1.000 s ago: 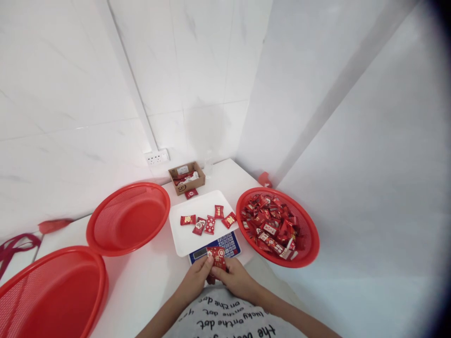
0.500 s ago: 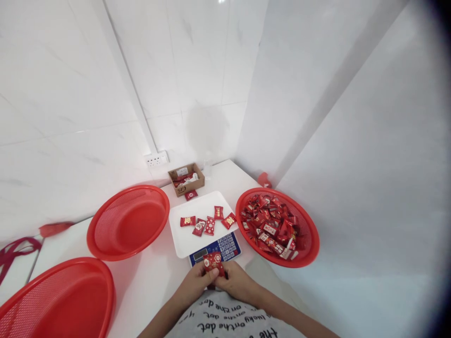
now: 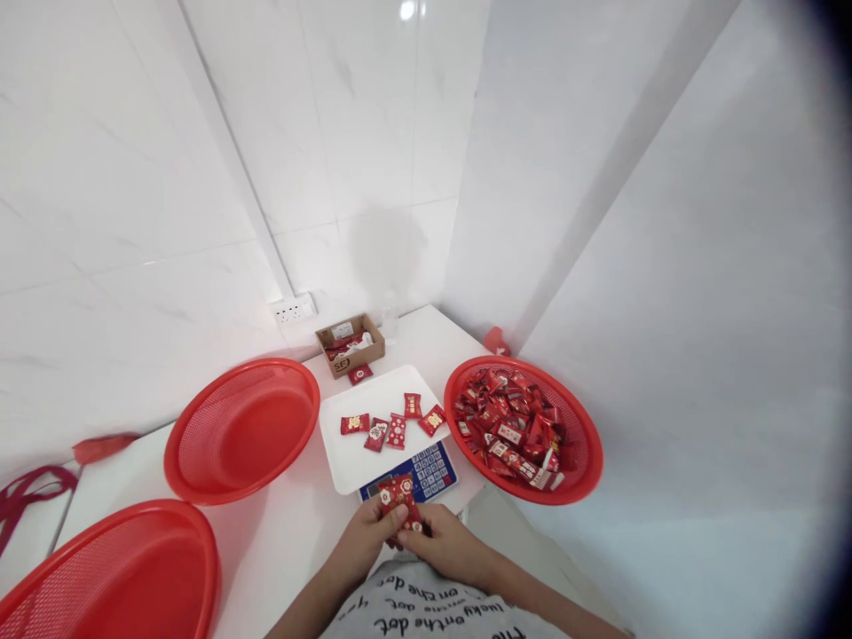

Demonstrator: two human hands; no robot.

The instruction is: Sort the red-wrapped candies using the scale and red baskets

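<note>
Both of my hands meet near the table's front edge, just in front of the scale. My left hand point(image 3: 365, 539) and my right hand point(image 3: 447, 548) are pinched together on a small bunch of red candy packets point(image 3: 398, 499). Behind them stands a weighing scale with a blue keypad point(image 3: 431, 469) and a white tray point(image 3: 352, 451). Several red packets point(image 3: 392, 426) lie in a row on that tray. To the right, a red basket point(image 3: 584, 444) is heaped with more red packets.
Two red baskets with nothing in them stand at the left: one at mid-left point(image 3: 200, 444), one at the bottom-left corner point(image 3: 120, 568). A small cardboard box point(image 3: 351, 344) and one loose packet point(image 3: 360, 374) sit at the back by a wall socket point(image 3: 294, 308). Red ribbons lie far left.
My hands and the packets have drawn slightly toward me, lower in the picture. The view has tilted up a little. The packets on the tray have not moved.
</note>
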